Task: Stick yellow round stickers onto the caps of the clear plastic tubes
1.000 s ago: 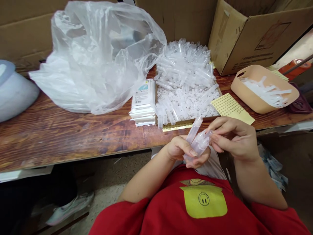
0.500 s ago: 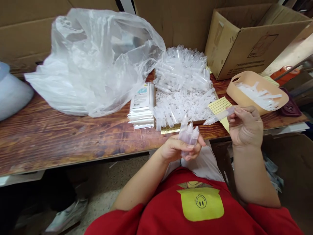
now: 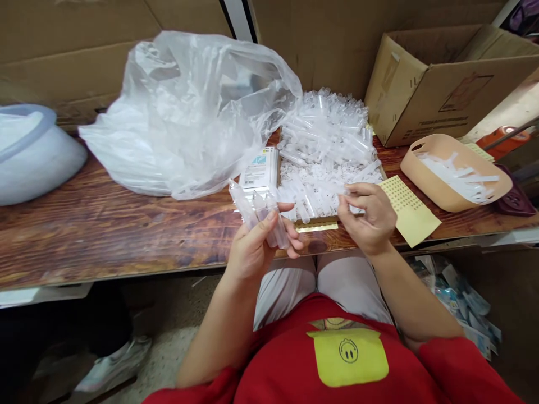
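The left hand [image 3: 256, 247] was closed around a small bunch of clear plastic tubes [image 3: 261, 212], held over the front edge of the wooden table [image 3: 105, 224]; their long axes ran together, tips pointing up and away to the left, bases buried in the palm. The right hand [image 3: 368, 216] hovered over the near edge of the shallow tray [image 3: 314, 224], fingers pinched together, though whether they gripped anything could not be told. The tray was heaped with more clear tubes and small white caps. A stack of packets [image 3: 259, 174] lay just left of it, a yellow sticker sheet [image 3: 410, 207] just right. Behind sat a crumpled plastic bag [image 3: 189, 112], a cardboard box [image 3: 446, 90], and a tan basket [image 3: 452, 179] holding white plastic pieces.
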`<state>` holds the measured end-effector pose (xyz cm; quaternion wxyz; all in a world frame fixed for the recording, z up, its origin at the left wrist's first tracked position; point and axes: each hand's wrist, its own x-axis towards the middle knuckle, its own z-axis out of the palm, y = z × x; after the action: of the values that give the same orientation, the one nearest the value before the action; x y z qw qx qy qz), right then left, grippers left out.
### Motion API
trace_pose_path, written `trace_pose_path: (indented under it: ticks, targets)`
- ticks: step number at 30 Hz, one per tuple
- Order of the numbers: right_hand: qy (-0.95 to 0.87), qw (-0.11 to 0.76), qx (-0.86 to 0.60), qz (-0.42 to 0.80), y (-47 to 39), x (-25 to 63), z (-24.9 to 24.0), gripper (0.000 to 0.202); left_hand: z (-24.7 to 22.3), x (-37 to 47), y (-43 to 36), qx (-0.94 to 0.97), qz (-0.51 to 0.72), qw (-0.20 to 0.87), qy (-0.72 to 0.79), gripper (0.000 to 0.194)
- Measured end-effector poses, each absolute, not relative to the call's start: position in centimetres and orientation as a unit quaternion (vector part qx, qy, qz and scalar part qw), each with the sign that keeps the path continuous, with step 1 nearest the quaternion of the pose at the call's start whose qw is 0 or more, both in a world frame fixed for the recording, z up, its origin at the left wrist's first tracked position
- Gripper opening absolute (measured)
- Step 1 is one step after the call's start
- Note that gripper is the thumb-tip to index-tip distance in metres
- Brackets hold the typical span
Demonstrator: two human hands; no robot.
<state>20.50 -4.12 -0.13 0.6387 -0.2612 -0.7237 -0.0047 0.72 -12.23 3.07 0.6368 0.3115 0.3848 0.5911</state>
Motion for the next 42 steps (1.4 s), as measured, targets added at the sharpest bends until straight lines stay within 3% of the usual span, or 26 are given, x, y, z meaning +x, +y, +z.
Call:
trace_pose_path:
  ticks: [5, 11, 24, 34, 38, 40, 42]
  targets:
    - [-0.774, 0.591, -0.220, -0.065, -3.9, 17.4, -1.1, 0.027, 3.2, -0.3, -12.5, 0.267, 0.610, 0.613, 0.425, 0.049]
    - [-0.798, 0.557, -0.211, -0.093, -4.5, 16.8, -3.2, 0.037, 3.4, -0.1, -12.0, 0.131, 0.625, 0.631, 0.441, 0.017]
    - [-0.820, 0.495, -0.276, -0.078, -6.3, 18.8, -3.2, 0.036, 3.7, 2.4, -11.5, 0.123, 0.643, 0.629, 0.420, 0.012]
    - [-0.718, 0.416, -0.500, -0.248, -8.9, 31.6, -4.4, 0.052, 1.3, 10.3, -11.8, 0.275, 0.533, 0.713, 0.364, 0.038]
    - [-0.717, 0.389, -0.533, -0.225, -8.3, 33.5, -5.4, 0.033, -0.5, 13.8, -10.9, 0.286, 0.476, 0.743, 0.375, 0.048]
    - [-0.726, 0.409, -0.512, -0.208, -7.8, 33.7, -5.7, 0.019, -1.2, 15.1, -10.5, 0.282, 0.467, 0.740, 0.392, 0.049]
    - [-0.734, 0.435, -0.480, -0.206, -7.5, 33.6, -6.0, 0.018, -1.6, 15.9, -10.0, 0.281, 0.472, 0.730, 0.406, 0.050]
